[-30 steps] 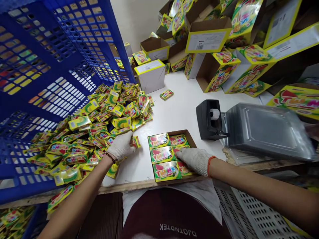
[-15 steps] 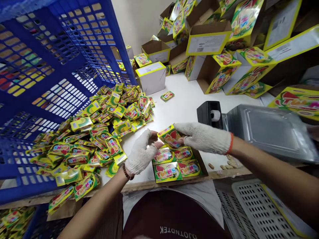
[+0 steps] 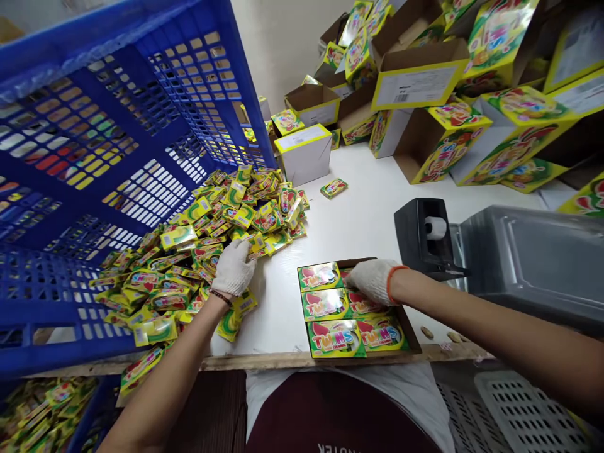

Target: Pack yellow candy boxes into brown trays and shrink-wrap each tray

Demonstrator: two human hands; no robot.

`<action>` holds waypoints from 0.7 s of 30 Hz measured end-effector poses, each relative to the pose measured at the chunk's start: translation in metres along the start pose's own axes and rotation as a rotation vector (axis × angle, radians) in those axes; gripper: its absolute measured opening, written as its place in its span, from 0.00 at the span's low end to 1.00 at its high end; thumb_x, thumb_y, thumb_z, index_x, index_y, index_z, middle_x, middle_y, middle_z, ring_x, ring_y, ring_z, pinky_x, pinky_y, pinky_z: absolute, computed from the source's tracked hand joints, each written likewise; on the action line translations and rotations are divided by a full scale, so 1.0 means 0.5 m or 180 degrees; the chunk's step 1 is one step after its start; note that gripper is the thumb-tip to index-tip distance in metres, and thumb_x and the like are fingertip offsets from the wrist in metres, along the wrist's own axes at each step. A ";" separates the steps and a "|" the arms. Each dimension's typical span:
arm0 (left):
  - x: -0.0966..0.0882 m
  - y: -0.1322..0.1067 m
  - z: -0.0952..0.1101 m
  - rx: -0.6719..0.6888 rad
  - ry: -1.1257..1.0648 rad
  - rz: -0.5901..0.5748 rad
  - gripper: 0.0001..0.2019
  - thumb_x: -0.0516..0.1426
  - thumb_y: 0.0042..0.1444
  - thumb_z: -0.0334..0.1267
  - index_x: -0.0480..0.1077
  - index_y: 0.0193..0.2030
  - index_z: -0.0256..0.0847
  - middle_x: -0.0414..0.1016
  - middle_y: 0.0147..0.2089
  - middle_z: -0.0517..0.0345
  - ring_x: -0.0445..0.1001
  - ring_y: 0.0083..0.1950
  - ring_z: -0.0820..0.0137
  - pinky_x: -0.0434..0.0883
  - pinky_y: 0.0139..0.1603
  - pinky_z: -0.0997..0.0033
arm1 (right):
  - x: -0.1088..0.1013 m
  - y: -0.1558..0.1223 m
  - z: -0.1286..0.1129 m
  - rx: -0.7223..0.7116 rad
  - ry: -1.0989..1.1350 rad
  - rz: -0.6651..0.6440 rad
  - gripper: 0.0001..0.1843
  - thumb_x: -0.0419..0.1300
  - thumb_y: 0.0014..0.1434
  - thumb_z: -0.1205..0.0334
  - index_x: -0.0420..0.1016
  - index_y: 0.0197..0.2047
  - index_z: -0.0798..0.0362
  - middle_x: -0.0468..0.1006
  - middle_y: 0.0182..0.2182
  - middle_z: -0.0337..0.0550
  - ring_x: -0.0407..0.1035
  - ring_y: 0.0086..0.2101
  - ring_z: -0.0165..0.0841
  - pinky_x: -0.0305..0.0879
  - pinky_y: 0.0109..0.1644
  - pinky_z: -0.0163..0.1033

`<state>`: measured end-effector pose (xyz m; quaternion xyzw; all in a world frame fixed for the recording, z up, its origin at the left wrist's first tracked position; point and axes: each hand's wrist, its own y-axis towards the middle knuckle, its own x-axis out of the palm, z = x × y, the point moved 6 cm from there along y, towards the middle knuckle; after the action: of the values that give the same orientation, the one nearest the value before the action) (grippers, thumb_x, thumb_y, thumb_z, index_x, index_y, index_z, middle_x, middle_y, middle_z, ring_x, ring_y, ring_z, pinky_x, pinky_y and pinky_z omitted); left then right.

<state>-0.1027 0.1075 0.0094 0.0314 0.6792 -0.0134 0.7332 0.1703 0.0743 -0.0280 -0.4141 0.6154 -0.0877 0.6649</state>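
Note:
My left hand [image 3: 234,269], in a white knitted glove with bare fingertips, reaches onto the pile of small yellow-green Twins packets [image 3: 193,236]. Its thumb and fingers are apart over the packets, with the tips partly hidden. A shallow open carton [image 3: 415,340] stands at the table's front edge, holding several Twins packets [image 3: 336,340] laid flat in two columns. My right hand [image 3: 372,281], also gloved, is closed over the carton's back right corner. Its fingers are curled on a Twins packet [image 3: 346,275], mostly covered by the hand.
A blue plastic crate [image 3: 236,82] lies tipped behind the pile. A black tape dispenser [image 3: 419,233] and a grey metal container [image 3: 533,251] stand at right. Display boxes [image 3: 434,145] are heaped at the back. One loose packet [image 3: 334,188] lies mid-table.
My left hand has left the packet both hands were at and moved left to the pile. My right hand has lowered that packet into the carton's back row. The view has shifted slightly.

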 end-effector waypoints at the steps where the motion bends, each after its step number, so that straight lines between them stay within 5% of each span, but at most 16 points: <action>1: 0.010 0.006 0.001 -0.0037 0.0036 -0.0059 0.12 0.57 0.59 0.39 0.73 0.48 0.40 0.73 0.53 0.43 0.72 0.55 0.52 0.70 0.54 0.57 | 0.005 -0.005 0.004 0.0059 0.0035 0.0075 0.17 0.67 0.51 0.69 0.82 0.47 0.56 0.83 0.43 0.58 0.79 0.45 0.48 0.72 0.48 0.46; 4: 0.039 0.026 0.001 -0.0136 -0.0133 -0.0173 0.16 0.63 0.50 0.33 0.73 0.48 0.39 0.72 0.54 0.41 0.70 0.58 0.47 0.67 0.57 0.52 | 0.022 -0.021 0.015 0.0227 0.0106 0.0262 0.18 0.56 0.62 0.67 0.79 0.53 0.56 0.78 0.51 0.64 0.78 0.47 0.49 0.71 0.47 0.48; 7: 0.051 0.038 -0.003 -0.0218 -0.0481 -0.0162 0.09 0.59 0.52 0.31 0.74 0.41 0.38 0.75 0.47 0.44 0.72 0.55 0.50 0.67 0.57 0.52 | 0.030 -0.037 0.020 0.0187 0.0133 0.0384 0.23 0.58 0.59 0.70 0.75 0.58 0.56 0.73 0.57 0.63 0.78 0.46 0.48 0.70 0.46 0.46; 11: 0.025 0.028 0.010 -0.0316 -0.1137 -0.0110 0.12 0.53 0.62 0.41 0.72 0.45 0.37 0.77 0.42 0.50 0.76 0.45 0.61 0.74 0.45 0.63 | -0.008 -0.061 0.025 0.0012 0.0927 0.0781 0.17 0.56 0.58 0.71 0.77 0.50 0.54 0.79 0.47 0.50 0.76 0.44 0.40 0.68 0.45 0.38; 15: -0.020 -0.004 0.090 -0.0186 -0.3428 -0.0155 0.20 0.58 0.58 0.51 0.70 0.49 0.37 0.78 0.44 0.53 0.78 0.41 0.66 0.76 0.39 0.68 | -0.091 -0.091 0.015 -0.0164 0.1852 0.1434 0.11 0.53 0.64 0.64 0.78 0.42 0.54 0.81 0.38 0.45 0.74 0.40 0.36 0.68 0.45 0.37; 17: -0.035 -0.023 0.147 -0.0131 -0.4523 -0.0301 0.22 0.65 0.51 0.51 0.70 0.45 0.37 0.79 0.41 0.54 0.78 0.38 0.67 0.77 0.38 0.67 | -0.133 -0.108 0.008 -0.0331 0.2268 0.1822 0.14 0.56 0.63 0.61 0.77 0.48 0.54 0.81 0.45 0.46 0.73 0.43 0.37 0.70 0.47 0.38; 21: -0.056 -0.051 0.244 0.0130 -0.5171 -0.0499 0.20 0.69 0.49 0.48 0.70 0.43 0.39 0.80 0.42 0.55 0.79 0.39 0.67 0.79 0.39 0.67 | -0.181 -0.134 0.017 -0.0580 0.2819 0.2203 0.31 0.61 0.62 0.54 0.63 0.66 0.53 0.75 0.55 0.51 0.73 0.37 0.34 0.72 0.40 0.38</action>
<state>0.0148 0.0734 0.0457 -0.0224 -0.0645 -0.0956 0.9931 0.1836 0.0916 0.0829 -0.1677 0.9404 0.0235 0.2950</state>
